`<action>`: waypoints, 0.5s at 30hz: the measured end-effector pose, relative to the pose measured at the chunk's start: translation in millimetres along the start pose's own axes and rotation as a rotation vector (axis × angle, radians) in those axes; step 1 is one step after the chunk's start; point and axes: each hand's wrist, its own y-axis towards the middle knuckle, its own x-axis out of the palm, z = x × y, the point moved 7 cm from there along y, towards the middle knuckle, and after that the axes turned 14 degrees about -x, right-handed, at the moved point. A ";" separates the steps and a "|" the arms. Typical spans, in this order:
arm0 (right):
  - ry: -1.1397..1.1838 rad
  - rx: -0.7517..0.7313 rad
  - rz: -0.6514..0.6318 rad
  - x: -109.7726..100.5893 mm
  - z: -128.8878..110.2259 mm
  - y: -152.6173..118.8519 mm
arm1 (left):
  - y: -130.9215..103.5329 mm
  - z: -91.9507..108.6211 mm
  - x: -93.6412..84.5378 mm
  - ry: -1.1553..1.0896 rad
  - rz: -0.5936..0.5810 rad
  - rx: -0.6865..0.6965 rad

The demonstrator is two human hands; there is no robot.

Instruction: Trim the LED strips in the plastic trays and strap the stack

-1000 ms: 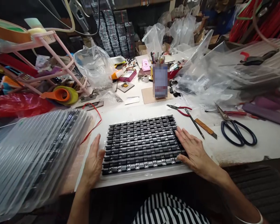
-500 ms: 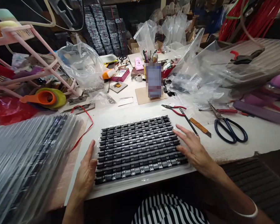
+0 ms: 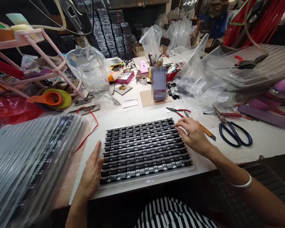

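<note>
Rows of black strips with small silvery parts (image 3: 144,145) lie side by side in a clear plastic tray (image 3: 148,181) in front of me. My left hand (image 3: 91,171) rests along the tray's left edge, open, its fingers straight and the thumb near the strip ends. At the upper right end of the rows is my right hand (image 3: 192,134). Its fingers are bent and drawn together, tips at the ends of the strips. Whatever may lie between those fingertips is too small to make out.
Stacked clear trays (image 3: 33,158) stand at the left, beside a red ribbon (image 3: 90,134). Right of my hand lie red-handled pliers (image 3: 179,110), a cutter knife (image 3: 207,131) and dark-handled scissors (image 3: 235,133). A pen holder (image 3: 159,84) and plastic bags (image 3: 85,69) stand farther back.
My right hand has moved up and left to the strips' upper right ends, and its spread fingers have drawn together. My left hand stays at the tray's left edge.
</note>
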 end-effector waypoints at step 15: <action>-0.195 0.271 -0.098 12.1 88.2 -13.3 | 49.1 22.5 20.9 0.318 -0.012 0.093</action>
